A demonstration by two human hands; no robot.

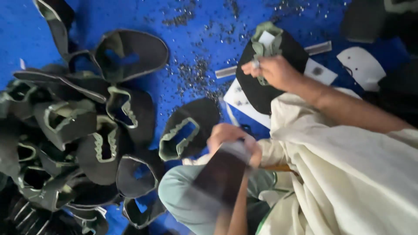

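Observation:
My right hand (275, 72) presses down on a black shoe upper with a pale green lining (261, 93), fingers closed over its green tongue part. The upper lies on a white board (238, 101) on the blue floor. My left hand (230, 138) is closer in and grips a dark flat object (220, 174) that is too blurred to identify. Just left of that hand lies another black upper with a green-edged opening (187, 130). My cream garment (348, 182) and a teal-clad knee (183, 198) fill the lower right.
A big heap of several black and green shoe uppers (74, 130) covers the left side. Small dark bits (196, 74) are scattered over the blue floor (204, 26). A metal strip (318, 48) and a white cut piece (361, 65) lie at the upper right.

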